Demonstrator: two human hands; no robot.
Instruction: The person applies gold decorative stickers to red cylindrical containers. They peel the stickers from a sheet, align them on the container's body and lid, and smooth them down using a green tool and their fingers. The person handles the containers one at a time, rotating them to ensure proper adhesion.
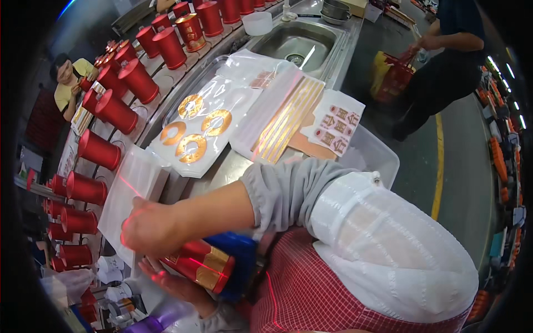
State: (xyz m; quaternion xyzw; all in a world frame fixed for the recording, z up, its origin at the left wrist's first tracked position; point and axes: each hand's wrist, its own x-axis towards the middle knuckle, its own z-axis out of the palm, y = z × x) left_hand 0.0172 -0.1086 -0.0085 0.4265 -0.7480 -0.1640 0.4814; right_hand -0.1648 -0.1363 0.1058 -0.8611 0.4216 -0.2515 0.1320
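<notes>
A shiny red canister (191, 261) with a gold label lies tilted in front of my body. My left hand (177, 284) holds it from the near side, its fingers partly hidden beneath. Across the canister's far end my right hand (151, 225) is closed, with its fingertips hidden; whether it grips the canister or a small piece cannot be made out. Beside the right hand lies a translucent white sheet (125, 202). Beyond my forearm, a sheet with several gold ring stickers (215, 122) rests next to gold strips (288, 119) on backing and a printed label sheet (337, 123).
Rows of red canisters (115, 112) stand on a conveyor (145, 114) along the left. A metal sink (300, 47) is at the far end, with a white plastic tub (388, 161) at the right. One person sits across the line; another stands at right with a red bag (395, 76).
</notes>
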